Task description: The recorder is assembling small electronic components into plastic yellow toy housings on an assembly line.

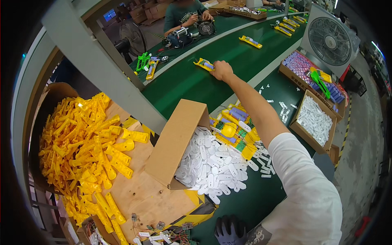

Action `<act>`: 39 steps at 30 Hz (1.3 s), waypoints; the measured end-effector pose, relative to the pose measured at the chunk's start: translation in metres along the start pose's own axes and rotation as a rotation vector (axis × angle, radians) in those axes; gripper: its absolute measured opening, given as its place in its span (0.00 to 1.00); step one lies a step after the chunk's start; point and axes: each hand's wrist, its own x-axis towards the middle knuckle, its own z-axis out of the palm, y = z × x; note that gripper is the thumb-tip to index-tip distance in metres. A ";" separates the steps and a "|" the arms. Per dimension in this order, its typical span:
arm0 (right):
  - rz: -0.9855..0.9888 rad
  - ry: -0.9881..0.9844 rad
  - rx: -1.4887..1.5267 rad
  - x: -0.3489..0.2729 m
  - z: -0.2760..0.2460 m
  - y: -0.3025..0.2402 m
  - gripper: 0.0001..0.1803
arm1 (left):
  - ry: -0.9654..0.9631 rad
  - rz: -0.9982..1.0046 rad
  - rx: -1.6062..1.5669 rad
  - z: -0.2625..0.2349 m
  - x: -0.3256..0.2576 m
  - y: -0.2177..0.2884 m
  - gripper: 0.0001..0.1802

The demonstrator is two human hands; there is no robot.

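Note:
My right hand [222, 70], bare and at the end of an outstretched arm, grips the near end of a yellow plastic housing [202, 63] over the green conveyor belt. A green circuit board and a purple battery cell sit inside that housing. My left hand [230, 230], in a dark grey glove with black fingers, rests low at the bench edge. Its fingers point forward, slightly apart, and no object shows in them. Between the hands, a tipped cardboard box [173, 143] spills white oval covers [216, 159]. Beside them lie several filled yellow housings [228, 130] with wires, boards and cells.
Yellow shells [81, 143] are heaped on the left. White parts fill a carton [314, 118] at right, near a tray of purple cells [300, 67] and a box fan [330, 38]. A co-worker [185, 18] sits across the belt [171, 92]. A grey post [106, 65] stands at left.

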 end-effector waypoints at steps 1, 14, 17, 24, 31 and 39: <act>-0.001 -0.006 0.014 -0.002 0.001 -0.006 0.21 | -0.002 0.005 0.054 0.004 -0.005 -0.005 0.28; -0.248 -0.298 -0.302 -0.023 -0.084 0.049 0.31 | -0.016 -0.006 0.189 -0.014 0.035 0.020 0.22; -0.314 -0.330 -0.392 -0.056 -0.131 0.076 0.29 | 0.022 0.019 0.171 -0.013 0.031 0.020 0.21; -0.383 -0.126 -0.017 -0.223 -0.212 0.194 0.24 | 0.003 0.084 0.182 0.001 0.024 0.031 0.23; -0.731 0.171 0.041 -0.396 -0.188 0.169 0.24 | -0.017 0.052 0.157 -0.005 0.024 0.011 0.26; -0.900 0.206 0.059 -0.450 -0.115 0.192 0.14 | -0.063 -0.013 0.175 -0.014 0.024 0.012 0.26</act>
